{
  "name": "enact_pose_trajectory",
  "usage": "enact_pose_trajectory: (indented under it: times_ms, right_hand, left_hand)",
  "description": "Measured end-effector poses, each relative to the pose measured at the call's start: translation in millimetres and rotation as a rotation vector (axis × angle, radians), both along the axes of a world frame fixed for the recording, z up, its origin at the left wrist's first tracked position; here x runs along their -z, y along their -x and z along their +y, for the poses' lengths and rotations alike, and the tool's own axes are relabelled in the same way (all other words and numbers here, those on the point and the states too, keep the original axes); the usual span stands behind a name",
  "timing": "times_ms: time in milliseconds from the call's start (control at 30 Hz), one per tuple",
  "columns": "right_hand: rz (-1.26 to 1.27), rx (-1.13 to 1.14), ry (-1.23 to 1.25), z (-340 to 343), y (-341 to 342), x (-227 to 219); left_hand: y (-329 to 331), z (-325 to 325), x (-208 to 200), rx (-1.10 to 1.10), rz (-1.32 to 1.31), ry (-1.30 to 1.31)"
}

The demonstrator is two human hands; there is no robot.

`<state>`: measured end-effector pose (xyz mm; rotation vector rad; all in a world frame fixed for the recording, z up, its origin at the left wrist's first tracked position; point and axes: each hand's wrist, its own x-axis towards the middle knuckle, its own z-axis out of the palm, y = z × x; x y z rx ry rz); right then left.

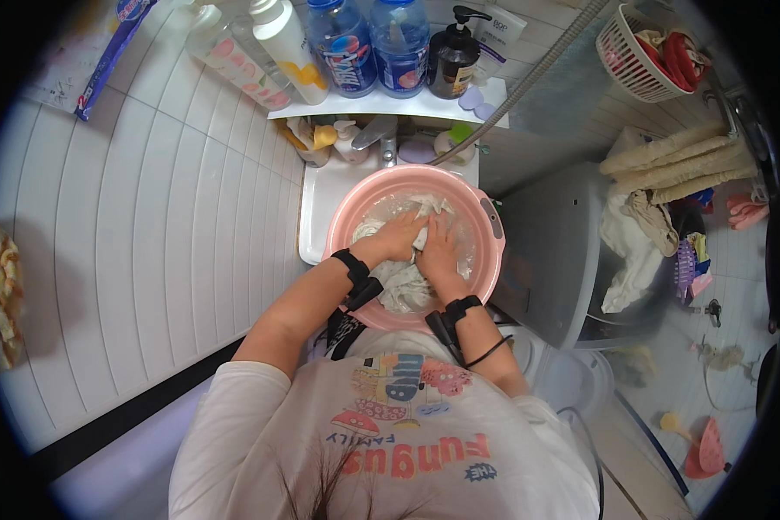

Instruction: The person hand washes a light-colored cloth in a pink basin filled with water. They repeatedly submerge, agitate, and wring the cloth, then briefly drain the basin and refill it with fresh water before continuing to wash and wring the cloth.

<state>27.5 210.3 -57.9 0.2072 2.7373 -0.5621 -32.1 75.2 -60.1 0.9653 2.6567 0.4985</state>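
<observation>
A pink plastic basin [492, 227] sits on a white sink, filled with water and a white cloth [400, 286]. My left hand [396, 240] and my right hand [438, 247] are side by side inside the basin, both pressing and gripping the wet white cloth. Part of the cloth bunches between the hands and spreads toward the near rim. Each wrist wears a black band with a small device.
A white shelf [381, 104] behind the basin carries several bottles and a dark pump dispenser [453, 59]. A faucet [380, 134] and shower hose stand behind. A grey washing machine [563, 251] with laundry is at right, a white basket [633, 61] above.
</observation>
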Motion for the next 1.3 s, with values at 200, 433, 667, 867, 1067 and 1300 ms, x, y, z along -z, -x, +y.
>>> enact_pose_trajectory:
  times_ms: [200,433,667,867,1067,1300]
  right_hand:
    - [-0.514,-0.173,0.15,16.4,16.3,22.9]
    - [-0.096,-0.169,-0.016,8.5,17.9,3.6]
    - [0.002,-0.169,0.075,9.6,19.7,3.1]
    - [-0.39,-0.182,0.094,13.5,38.7,16.6]
    - [0.035,0.456,1.008,31.8,23.9,17.5]
    - [0.008,1.146,1.661,1.7,18.9,0.7]
  left_hand:
    - [3.3,1.6,12.3,0.093,-0.365,0.209]
    - [11.0,14.1,9.8,0.1,-0.274,0.413]
    - [7.5,-5.4,1.5,-0.059,-0.337,0.25]
    - [5.5,3.7,-3.7,-0.14,-0.301,0.285]
    - [20.1,1.9,-41.0,-0.19,-0.399,0.095]
    - [16.5,-20.7,-135.1,-0.113,-0.687,-0.65]
